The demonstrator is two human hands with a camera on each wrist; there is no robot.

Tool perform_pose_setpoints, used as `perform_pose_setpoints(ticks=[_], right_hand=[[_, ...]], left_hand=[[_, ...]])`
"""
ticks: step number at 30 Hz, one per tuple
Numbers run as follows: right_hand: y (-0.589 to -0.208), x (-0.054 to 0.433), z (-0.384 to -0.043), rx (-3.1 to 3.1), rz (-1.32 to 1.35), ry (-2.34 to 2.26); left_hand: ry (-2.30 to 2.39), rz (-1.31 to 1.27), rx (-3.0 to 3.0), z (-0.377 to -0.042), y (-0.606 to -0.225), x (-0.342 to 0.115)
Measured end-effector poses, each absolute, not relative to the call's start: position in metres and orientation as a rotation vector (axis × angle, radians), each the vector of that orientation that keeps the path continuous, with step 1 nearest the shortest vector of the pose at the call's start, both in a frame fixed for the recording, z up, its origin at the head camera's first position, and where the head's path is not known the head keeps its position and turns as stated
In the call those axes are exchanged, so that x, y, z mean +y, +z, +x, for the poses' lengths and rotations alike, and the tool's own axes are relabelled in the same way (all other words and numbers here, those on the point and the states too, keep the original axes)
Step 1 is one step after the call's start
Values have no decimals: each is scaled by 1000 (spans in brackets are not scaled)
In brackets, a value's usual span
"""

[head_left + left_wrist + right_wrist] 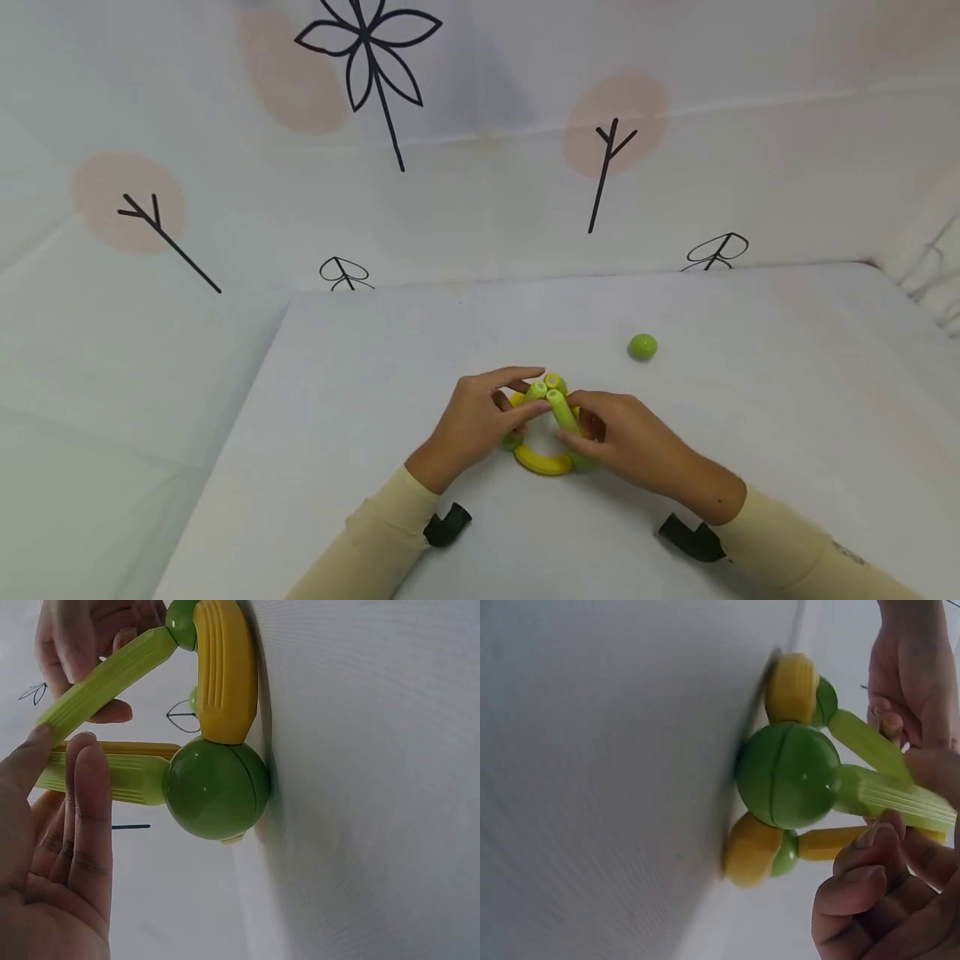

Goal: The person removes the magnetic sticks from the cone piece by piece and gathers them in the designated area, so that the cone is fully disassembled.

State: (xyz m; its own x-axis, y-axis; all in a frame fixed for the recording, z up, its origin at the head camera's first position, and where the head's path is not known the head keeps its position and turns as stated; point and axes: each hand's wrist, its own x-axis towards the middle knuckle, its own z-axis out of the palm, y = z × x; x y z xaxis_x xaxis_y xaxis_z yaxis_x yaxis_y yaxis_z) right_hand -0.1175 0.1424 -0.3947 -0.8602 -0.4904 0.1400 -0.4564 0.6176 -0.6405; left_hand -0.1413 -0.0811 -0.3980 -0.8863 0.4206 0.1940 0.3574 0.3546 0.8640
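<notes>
Curved yellow rods (543, 462) and green balls (214, 787) of a ball-and-rod building toy form a ring on the table. Two light green rods and a yellow rod (832, 842) rise from it and lean inward, their tops close together. My left hand (480, 408) holds the left light green rod (135, 778) near its top; its thumb touches the tip of the other light green rod. That right-hand light green rod (564, 412) is pinched between my right hand's (637, 437) thumb and fingers. Part of the ring is hidden by the hands.
A loose green ball (642, 347) lies on the white table beyond the right hand. Behind the table hangs a white cloth (487, 192) with plant drawings. Black curved pieces (447, 527) show beside both sleeves.
</notes>
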Motion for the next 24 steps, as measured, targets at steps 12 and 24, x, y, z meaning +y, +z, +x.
perform_pose_setpoints(ticks=[12,24], right_hand=[[-385,162,-118,2809,-722,-1010],[-375,182,-129,2767,-725,-908]], left_hand=[[1513,740,2639,-144,-395,-83],[1357,813,2820,-152,-388,-100]])
